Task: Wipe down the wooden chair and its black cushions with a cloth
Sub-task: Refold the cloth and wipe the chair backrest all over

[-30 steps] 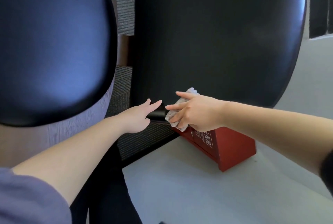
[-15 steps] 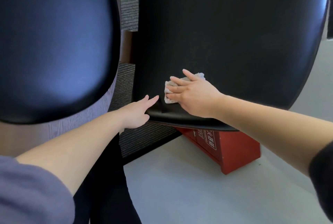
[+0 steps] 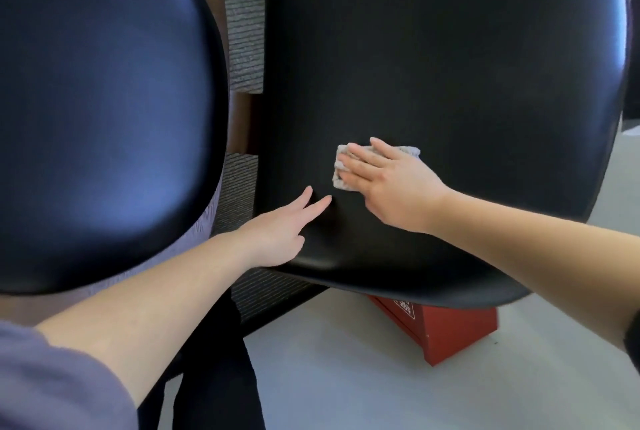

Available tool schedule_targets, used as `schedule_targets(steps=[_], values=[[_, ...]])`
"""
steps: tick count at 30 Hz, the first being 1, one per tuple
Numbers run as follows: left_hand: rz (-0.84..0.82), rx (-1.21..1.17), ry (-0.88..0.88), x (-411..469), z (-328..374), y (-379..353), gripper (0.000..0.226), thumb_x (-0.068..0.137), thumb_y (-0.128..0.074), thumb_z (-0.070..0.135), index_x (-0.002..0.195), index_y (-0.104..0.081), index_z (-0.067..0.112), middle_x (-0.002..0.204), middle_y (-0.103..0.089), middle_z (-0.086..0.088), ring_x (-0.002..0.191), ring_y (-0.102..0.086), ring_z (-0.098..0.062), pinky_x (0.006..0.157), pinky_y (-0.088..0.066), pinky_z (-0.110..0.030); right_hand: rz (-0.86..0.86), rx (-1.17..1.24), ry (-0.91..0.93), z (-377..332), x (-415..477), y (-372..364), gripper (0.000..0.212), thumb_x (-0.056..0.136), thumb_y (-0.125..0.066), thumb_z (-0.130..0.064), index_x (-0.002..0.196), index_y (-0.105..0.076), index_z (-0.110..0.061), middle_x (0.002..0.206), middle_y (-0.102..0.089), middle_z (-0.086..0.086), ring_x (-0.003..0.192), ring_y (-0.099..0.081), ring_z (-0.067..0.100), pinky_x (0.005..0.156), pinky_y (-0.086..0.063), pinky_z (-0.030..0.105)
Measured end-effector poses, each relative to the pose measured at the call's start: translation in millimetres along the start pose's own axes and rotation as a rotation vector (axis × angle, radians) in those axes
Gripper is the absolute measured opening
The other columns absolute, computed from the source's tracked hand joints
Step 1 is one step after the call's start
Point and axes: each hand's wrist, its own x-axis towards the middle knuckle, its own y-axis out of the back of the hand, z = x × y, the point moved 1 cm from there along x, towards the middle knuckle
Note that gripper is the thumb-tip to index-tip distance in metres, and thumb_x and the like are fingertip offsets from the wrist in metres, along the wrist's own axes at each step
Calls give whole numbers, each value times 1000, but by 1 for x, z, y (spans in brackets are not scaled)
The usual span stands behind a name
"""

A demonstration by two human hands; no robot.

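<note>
While the right hand [image 3: 391, 187] lies flat on a small pale cloth [image 3: 340, 182], fingers straight and spread over it, pressing it against the lower left part of the large black cushion [image 3: 450, 66], the left hand [image 3: 277, 232] rests on the same cushion near its lower edge, fingers straight and relaxed, holding nothing. The 2 hands are near each other but apart. A 2nd black cushion [image 3: 104, 100], rounded and glossy, fills the left of the view, and the grey-grained wooden chair frame [image 3: 242, 31] shows in the gap between the 2 cushions. Below the large cushion's edge a red box [image 3: 450, 332] stands on the pale floor [image 3: 346, 377]
</note>
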Motion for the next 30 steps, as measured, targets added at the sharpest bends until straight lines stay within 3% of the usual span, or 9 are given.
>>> schedule_targets(steps=[5,9,11,12,14,19,21,27,30], values=[[63,-5,-26,17,8,20,79,97,-41,8,153,2,45,163,14,8,64,-56,-12,51,-35,-17,24,-28,-197,31,14,17,56,98,-37,-30,150,-30,-9,161,-17,12,150,-8,29,119,3,46],[98,1,-23,24,11,31,81,97,-42,8,153,5,44,163,16,9,68,-52,-7,53,-36,-16,-8,-43,-126,42,20,20,55,94,-36,-27,145,-40,-6,157,-26,14,147,-18,32,119,-5,48],[138,1,-25,28,17,39,81,98,-41,8,153,6,42,162,17,10,99,-61,-21,56,-39,-15,13,-77,-196,59,21,28,56,94,-37,-28,146,-38,-5,158,-23,15,148,-15,31,118,-2,49],[154,0,-20,28,21,43,79,99,-41,8,154,6,41,162,17,9,119,-53,-29,63,-41,-14,23,-96,-235,68,21,33,57,95,-37,-28,148,-35,-5,159,-20,14,149,-12,30,118,1,49],[181,-5,-10,30,32,51,78,100,-39,8,154,6,39,163,17,8,133,-39,-36,73,-41,-16,35,-111,-304,82,20,44,58,96,-36,-27,150,-29,-6,161,-14,13,150,-6,29,118,5,48],[228,-23,-37,37,60,74,77,100,-40,10,154,6,42,162,16,10,113,-57,-29,49,-34,-13,111,-141,-433,117,11,65,60,95,-35,-22,151,-26,-4,161,-14,13,150,-5,30,117,9,48],[253,-24,-50,41,69,84,78,99,-41,10,154,5,41,163,15,9,100,-60,-23,48,-35,-12,200,-123,-511,134,8,74,59,93,-37,-17,150,-28,-1,160,-19,16,149,-11,33,117,4,52],[341,14,-60,58,82,115,80,99,-42,9,153,7,42,162,17,8,131,-44,-30,51,-37,-9,334,-59,-679,173,20,90,66,86,-20,-21,147,-33,1,151,-36,21,142,-28,41,119,-14,53],[384,39,-62,68,78,130,80,99,-42,9,153,6,43,163,16,6,135,-41,-30,58,-37,-8,342,-69,-679,188,44,93,62,84,-26,-22,138,-43,2,130,-53,24,121,-47,41,111,-27,49]])
